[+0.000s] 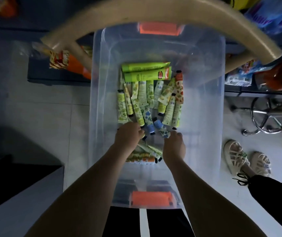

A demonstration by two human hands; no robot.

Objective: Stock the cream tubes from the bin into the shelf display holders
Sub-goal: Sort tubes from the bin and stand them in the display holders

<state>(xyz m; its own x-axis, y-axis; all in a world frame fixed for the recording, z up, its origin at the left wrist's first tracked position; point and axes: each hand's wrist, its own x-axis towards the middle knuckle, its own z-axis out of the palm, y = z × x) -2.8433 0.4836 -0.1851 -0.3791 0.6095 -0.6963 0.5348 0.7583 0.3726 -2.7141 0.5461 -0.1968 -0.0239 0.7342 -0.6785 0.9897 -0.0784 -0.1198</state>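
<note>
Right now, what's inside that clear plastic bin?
A heap of small cream tubes, mostly green and yellow floral, some blue, with two larger lime-green tubes at the far end. The left hand and right hand reach in and cover tubes beneath them; lower layers are hidden.

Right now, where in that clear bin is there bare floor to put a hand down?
Bare floor shows at the far end of the bin, between the big green tubes and the far orange latch, and along its right wall. The middle is crowded: cream tubes, left hand and right hand.
</note>
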